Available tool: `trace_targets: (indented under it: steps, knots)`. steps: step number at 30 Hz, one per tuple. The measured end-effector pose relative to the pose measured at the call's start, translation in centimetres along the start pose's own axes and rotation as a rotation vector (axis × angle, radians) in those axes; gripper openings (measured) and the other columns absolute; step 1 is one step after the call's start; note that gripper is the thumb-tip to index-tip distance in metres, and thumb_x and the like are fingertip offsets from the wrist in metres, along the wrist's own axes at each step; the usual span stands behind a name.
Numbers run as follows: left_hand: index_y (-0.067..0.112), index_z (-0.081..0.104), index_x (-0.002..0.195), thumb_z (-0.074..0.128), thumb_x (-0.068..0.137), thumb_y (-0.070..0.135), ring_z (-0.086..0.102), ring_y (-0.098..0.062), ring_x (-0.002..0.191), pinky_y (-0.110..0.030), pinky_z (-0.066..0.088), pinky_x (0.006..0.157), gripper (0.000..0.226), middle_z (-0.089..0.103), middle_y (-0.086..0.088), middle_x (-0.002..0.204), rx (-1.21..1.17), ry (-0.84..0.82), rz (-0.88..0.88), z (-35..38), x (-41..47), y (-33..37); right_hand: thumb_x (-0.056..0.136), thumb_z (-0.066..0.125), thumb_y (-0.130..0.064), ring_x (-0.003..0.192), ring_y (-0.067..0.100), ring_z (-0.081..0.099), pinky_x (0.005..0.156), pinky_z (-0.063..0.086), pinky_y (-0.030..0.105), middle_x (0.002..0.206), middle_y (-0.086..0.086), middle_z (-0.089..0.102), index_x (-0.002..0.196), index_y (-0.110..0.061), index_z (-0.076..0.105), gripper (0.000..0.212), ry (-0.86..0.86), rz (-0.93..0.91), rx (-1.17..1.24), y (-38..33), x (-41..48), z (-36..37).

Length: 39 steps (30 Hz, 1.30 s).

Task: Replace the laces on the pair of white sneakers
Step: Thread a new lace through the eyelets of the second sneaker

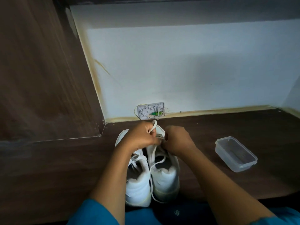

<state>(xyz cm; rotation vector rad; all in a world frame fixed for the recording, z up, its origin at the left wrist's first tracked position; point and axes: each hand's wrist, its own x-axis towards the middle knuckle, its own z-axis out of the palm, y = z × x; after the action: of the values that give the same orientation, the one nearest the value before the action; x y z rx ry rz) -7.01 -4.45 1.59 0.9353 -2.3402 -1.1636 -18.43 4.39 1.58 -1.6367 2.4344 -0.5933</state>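
Two white sneakers stand side by side on the dark wooden desk, heels toward me: the left sneaker [138, 181] and the right sneaker [165, 176]. My left hand [141, 135] is curled over the front of the right sneaker and pinches a loop of white lace [153, 125] that sticks up past its knuckles. My right hand [177, 140] is curled beside it at the same eyelets, gripping the lace there; its fingertips are hidden. A loose lace strand [158, 161] trails back over the right sneaker's opening and down past its heel.
A clear lidless plastic container [236, 154] sits to the right of the shoes. A small white wall box with a green connector [151, 112] is fixed low on the white wall behind. A dark wooden side panel [40, 70] rises at the left.
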Motion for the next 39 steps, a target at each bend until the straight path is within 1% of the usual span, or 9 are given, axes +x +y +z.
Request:
trace_targets:
  steps: [4, 7, 10, 15, 19, 22, 28, 32, 39]
  knots:
    - [0.022, 0.047, 0.066, 0.077, 0.062, 0.005, 0.04, -0.011, 0.054, -0.023, 0.031, 0.05, 0.034, 0.047, 0.004, 0.062, 0.293, -0.092, -0.014, -0.1, -0.4, 0.2, 0.079, 0.065, -0.012, 0.094, 0.02, 0.059, 0.057, 0.034, 0.019, 0.086, -0.001, 0.063, 0.073, -0.023, 0.058, 0.014, -0.16, -0.177, -0.022, -0.1, 0.1, -1.3]
    - [0.021, 0.044, 0.063, 0.077, 0.062, 0.004, 0.04, -0.011, 0.054, -0.023, 0.03, 0.049, 0.038, 0.046, 0.003, 0.062, 0.322, -0.054, 0.002, -0.4, -0.4, 0.2, 0.073, 0.073, -0.015, 0.081, 0.012, 0.051, 0.064, 0.04, 0.02, 0.08, -0.005, 0.057, 0.101, -0.022, 0.073, 0.029, -0.385, -0.269, -0.09, 0.0, -0.5, -2.1]
    - [0.019, 0.037, 0.06, 0.082, 0.057, 0.004, 0.037, -0.017, 0.057, -0.026, 0.031, 0.056, 0.048, 0.044, 0.001, 0.06, 0.258, -0.009, -0.012, -0.4, -0.1, -0.1, 0.073, 0.075, -0.017, 0.082, 0.007, 0.05, 0.067, 0.038, 0.018, 0.073, -0.013, 0.053, 0.098, -0.024, 0.076, 0.026, -0.375, -0.267, -0.071, 0.3, -0.6, -1.9]
    - [0.019, 0.033, 0.059, 0.079, 0.053, -0.002, 0.032, -0.017, 0.057, -0.029, 0.029, 0.058, 0.051, 0.037, 0.001, 0.056, 0.175, -0.007, -0.019, -0.1, 0.4, -0.9, 0.085, 0.063, -0.023, 0.093, 0.017, 0.059, 0.075, 0.043, 0.023, 0.102, 0.002, 0.069, 0.1, -0.021, 0.073, 0.017, -0.401, -0.257, -0.13, 0.2, -0.6, -2.0]
    - [0.017, 0.036, 0.06, 0.071, 0.06, -0.011, 0.038, -0.015, 0.051, -0.022, 0.035, 0.05, 0.045, 0.041, -0.003, 0.057, 0.031, 0.01, -0.066, -0.5, 0.5, -1.2, 0.086, 0.058, -0.042, 0.091, 0.016, 0.064, 0.084, 0.051, 0.028, 0.101, -0.003, 0.07, 0.103, -0.03, 0.071, 0.024, -0.491, -0.235, -0.166, -0.4, -1.0, -2.0]
    - [0.016, 0.037, 0.06, 0.061, 0.063, -0.013, 0.036, -0.014, 0.049, -0.017, 0.033, 0.042, 0.038, 0.038, -0.003, 0.056, -0.031, 0.007, -0.08, -0.5, 0.3, -1.1, 0.079, 0.058, -0.051, 0.095, 0.022, 0.062, 0.081, 0.052, 0.032, 0.103, -0.002, 0.067, 0.102, -0.031, 0.068, 0.032, -0.4, -0.217, -0.327, -1.2, -1.0, -1.1]
    - [0.019, 0.038, 0.056, 0.058, 0.048, 0.012, 0.036, -0.015, 0.049, -0.027, 0.032, 0.055, 0.022, 0.038, 0.003, 0.051, 0.021, -0.01, -0.066, -0.3, 0.0, -0.9, 0.087, 0.054, -0.035, 0.107, 0.026, 0.06, 0.082, 0.051, 0.036, 0.115, 0.003, 0.061, 0.112, -0.021, 0.062, 0.03, -0.262, -0.148, -0.473, -2.1, -1.7, -0.7]
    - [0.019, 0.037, 0.054, 0.054, 0.047, 0.015, 0.032, -0.016, 0.053, -0.028, 0.026, 0.057, 0.019, 0.036, 0.003, 0.051, 0.05, -0.011, -0.048, 0.0, 0.1, -0.5, 0.091, 0.05, -0.023, 0.11, 0.023, 0.06, 0.069, 0.043, 0.031, 0.119, 0.001, 0.061, 0.116, -0.02, 0.061, 0.028, -0.24, -0.13, -0.558, -2.9, -2.0, -0.5]
    - [0.018, 0.038, 0.055, 0.057, 0.047, 0.016, 0.037, -0.017, 0.056, -0.032, 0.033, 0.057, 0.021, 0.039, 0.0, 0.054, 0.078, -0.026, -0.047, 0.1, 0.2, -0.6, 0.087, 0.054, -0.017, 0.11, 0.028, 0.059, 0.078, 0.049, 0.033, 0.119, 0.007, 0.061, 0.116, -0.013, 0.06, 0.03, -0.203, -0.092, -0.448, -3.2, -2.3, -1.6]
